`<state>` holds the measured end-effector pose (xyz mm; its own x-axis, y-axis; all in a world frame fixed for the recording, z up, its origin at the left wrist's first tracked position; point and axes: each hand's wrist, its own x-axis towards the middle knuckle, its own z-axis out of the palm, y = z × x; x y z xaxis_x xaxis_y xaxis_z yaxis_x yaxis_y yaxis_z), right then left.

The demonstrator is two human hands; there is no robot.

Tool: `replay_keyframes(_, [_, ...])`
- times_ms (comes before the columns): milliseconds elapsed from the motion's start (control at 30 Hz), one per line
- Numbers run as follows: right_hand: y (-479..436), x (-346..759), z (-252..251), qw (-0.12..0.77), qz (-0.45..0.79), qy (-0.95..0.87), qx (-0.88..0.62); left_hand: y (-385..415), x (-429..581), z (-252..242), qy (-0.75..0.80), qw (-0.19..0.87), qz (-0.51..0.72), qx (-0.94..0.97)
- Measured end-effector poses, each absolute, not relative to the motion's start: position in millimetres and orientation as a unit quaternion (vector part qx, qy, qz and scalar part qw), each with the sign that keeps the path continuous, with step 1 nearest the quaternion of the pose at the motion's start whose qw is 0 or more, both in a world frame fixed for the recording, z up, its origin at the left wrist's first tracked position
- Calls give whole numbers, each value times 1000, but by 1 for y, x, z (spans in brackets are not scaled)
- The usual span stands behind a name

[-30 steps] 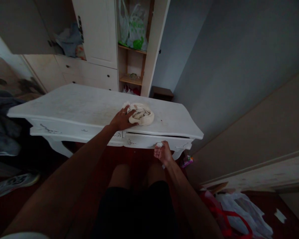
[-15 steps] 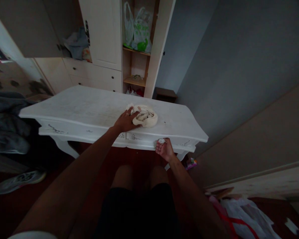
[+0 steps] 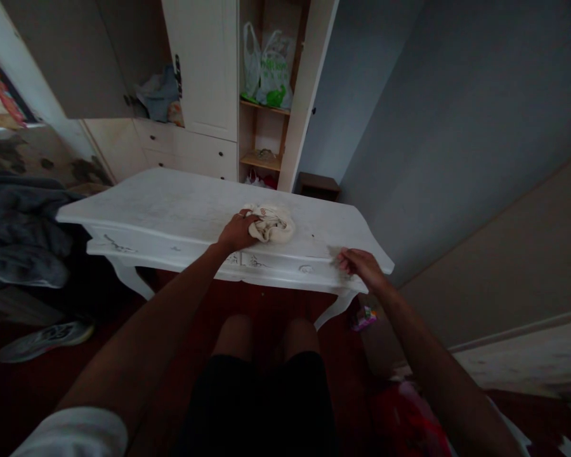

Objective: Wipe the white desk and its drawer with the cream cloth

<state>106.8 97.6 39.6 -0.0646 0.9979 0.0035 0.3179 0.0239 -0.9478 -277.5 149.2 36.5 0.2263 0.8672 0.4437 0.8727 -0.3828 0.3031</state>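
Note:
A crumpled cream cap [image 3: 280, 230] with a small reddish mark rests on the white table [image 3: 181, 197] near its front edge. My left hand [image 3: 239, 230], a ring on one finger, grips the cap's left side between thumb and fingers. To the right, my right hand [image 3: 359, 265] hovers at the table's front edge. Its fingers are curled and slightly blurred, and nothing shows in them. A round white drawer knob [image 3: 306, 269] stands out from the closed drawer front, apart from that hand. A small dark speck lies on the tabletop right of the cap.
Behind the table stands a white wardrobe [image 3: 209, 76] with an open door and plastic bags [image 3: 272, 79] on a shelf. Grey clothing [image 3: 19, 222] is heaped at left, above a shoe [image 3: 45, 341]. A small pink box [image 3: 364, 317] sits by the right table leg.
My right hand has left the drawer knob and moved right and slightly up. My left hand stays at the cap, which looks more crumpled. The view has shifted slightly.

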Motion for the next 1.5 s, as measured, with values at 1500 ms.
replay_keyframes(1500, [183, 159, 31, 229, -39, -651, -722, 35, -105, -46, -673, -37, -388, -629])
